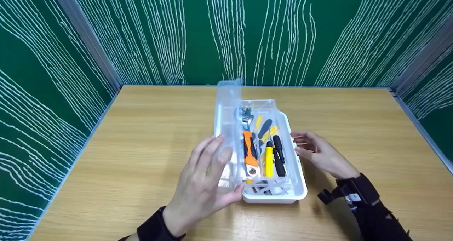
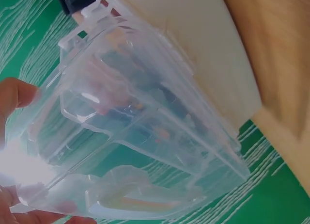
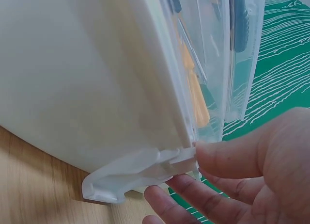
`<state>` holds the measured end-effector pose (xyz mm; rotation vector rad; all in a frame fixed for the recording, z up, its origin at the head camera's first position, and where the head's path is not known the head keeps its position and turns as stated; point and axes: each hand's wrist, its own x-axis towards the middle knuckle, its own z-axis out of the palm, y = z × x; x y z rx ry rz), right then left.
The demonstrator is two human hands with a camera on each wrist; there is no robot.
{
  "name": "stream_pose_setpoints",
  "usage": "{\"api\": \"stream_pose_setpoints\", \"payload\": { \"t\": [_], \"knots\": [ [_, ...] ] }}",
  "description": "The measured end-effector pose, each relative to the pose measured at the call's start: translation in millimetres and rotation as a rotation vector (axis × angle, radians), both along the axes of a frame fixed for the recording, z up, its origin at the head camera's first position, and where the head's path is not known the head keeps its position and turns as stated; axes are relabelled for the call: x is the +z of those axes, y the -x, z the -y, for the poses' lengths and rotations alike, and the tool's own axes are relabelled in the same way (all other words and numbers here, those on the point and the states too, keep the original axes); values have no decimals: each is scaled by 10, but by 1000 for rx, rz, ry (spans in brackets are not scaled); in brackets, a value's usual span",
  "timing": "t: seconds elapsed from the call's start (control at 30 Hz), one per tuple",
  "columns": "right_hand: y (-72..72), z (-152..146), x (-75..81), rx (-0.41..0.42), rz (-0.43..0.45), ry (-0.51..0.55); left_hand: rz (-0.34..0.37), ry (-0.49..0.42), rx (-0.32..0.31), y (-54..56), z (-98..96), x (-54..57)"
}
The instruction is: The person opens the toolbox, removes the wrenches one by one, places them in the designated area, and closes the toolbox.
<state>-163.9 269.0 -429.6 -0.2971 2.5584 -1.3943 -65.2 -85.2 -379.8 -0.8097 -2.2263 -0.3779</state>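
A white toolbox (image 1: 300, 189) stands on the table, its clear lid (image 1: 226, 104) swung up on the left. My left hand (image 1: 201, 181) grips the lid, fingers along its outer side and thumb near its front edge. In the left wrist view, fingertips curl at the edge of the clear lid (image 2: 131, 151). My right hand (image 1: 327, 158) is at the box's right side. The right wrist view has its thumb and fingers pinching a white latch (image 3: 131, 175) by the rim. Inside lie an orange-handled adjustable wrench (image 1: 250, 156), a yellow screwdriver (image 1: 269, 161) and black-handled tools (image 1: 279, 166).
The wooden table (image 1: 148, 135) extends around the box on both sides. Green panels (image 1: 194, 35) with wavy white lines stand at the back and sides. A clear inner tray (image 1: 260, 104) sits in the box, with yellow and grey handles (image 1: 264, 128) toward its back.
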Motion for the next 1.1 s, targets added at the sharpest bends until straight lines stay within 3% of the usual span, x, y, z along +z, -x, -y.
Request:
{"api": "stream_pose_setpoints", "payload": {
  "t": [0.57, 0.87, 1.1],
  "knots": [
    [7, 2, -9, -16, 11, -29, 204, -112, 95, -111, 157, 25],
    [17, 16, 5, -18, 38, -22, 312, -120, 157, -168, 247, 26],
    [16, -1, -7, 6, 13, 5, 369, -167, 154, -208, 365, -21]
  ]
}}
